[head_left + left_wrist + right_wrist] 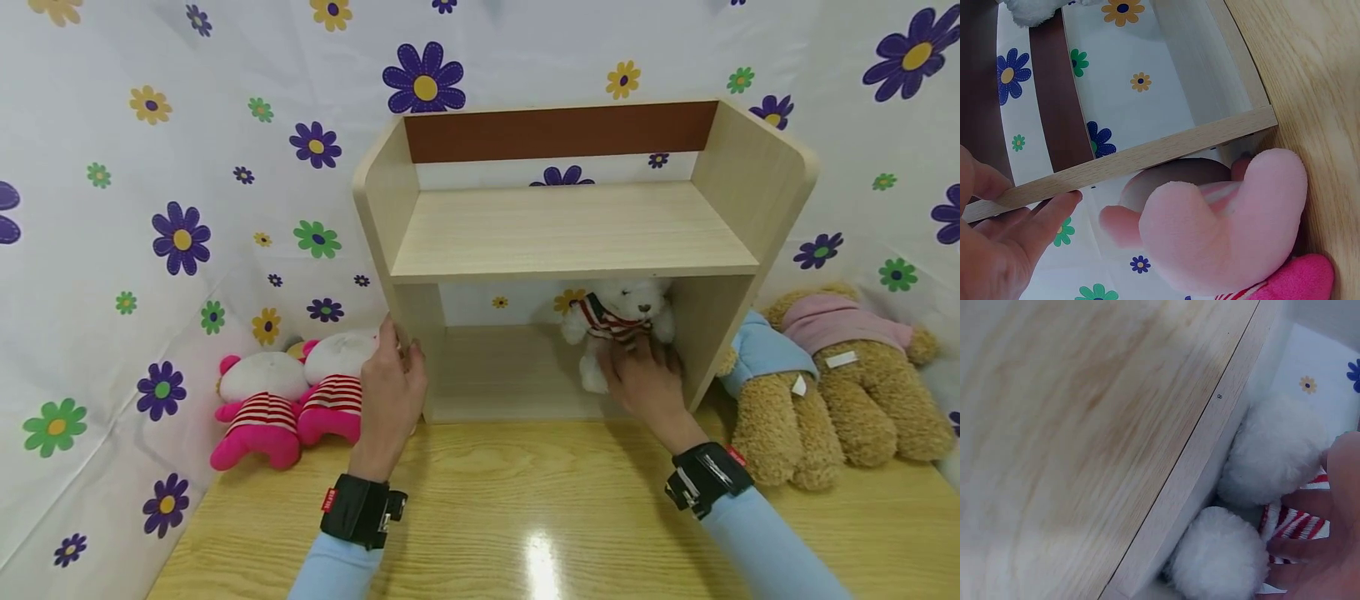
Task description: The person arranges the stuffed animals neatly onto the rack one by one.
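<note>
A white teddy bear (626, 308) in a red, dark and white striped top is in the lower compartment of the pale wooden shelf (577, 229), near its right side panel. My right hand (645, 375) holds it by the front of the body. Fingers lie over the striped top in the right wrist view, above two fluffy white legs (1219, 556). At the shelf's left side, my left hand (393, 392) grips the front edge of the side panel (1129, 159), thumb on the inner side and fingers outside.
Two pink-and-white plush toys (262, 408) in striped tops lean left of the shelf. On its right are two brown teddy bears, one in blue (776, 400), one in pink (862, 375). A flowered cloth (225, 167) hangs behind the wooden table (480, 508).
</note>
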`<action>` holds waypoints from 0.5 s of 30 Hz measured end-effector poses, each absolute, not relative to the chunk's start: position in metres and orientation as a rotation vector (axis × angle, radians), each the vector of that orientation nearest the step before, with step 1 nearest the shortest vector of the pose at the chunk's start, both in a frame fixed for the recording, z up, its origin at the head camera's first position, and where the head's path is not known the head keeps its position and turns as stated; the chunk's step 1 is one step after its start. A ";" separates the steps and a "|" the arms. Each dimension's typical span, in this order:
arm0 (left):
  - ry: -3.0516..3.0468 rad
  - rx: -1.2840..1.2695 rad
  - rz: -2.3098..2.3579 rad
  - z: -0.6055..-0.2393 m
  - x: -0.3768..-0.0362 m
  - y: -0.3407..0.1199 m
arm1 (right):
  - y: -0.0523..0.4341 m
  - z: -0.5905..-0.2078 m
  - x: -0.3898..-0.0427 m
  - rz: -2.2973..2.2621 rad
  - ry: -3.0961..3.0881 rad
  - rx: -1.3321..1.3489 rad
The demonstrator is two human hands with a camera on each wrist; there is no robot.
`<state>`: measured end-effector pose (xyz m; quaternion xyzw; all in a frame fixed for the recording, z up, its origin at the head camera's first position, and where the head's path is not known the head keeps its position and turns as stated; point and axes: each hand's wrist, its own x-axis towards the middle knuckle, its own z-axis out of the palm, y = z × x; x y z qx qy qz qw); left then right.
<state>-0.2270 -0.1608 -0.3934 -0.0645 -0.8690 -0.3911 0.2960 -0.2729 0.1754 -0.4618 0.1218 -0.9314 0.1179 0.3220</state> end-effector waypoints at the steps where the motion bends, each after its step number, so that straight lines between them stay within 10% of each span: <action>1: -2.310 -0.173 -1.041 -0.393 -0.227 -0.161 | 0.177 -0.463 -0.272 0.270 -2.404 0.339; 15: -2.300 -0.173 -1.054 -0.393 -0.228 -0.159 | 0.195 -0.466 -0.238 0.223 -2.421 0.471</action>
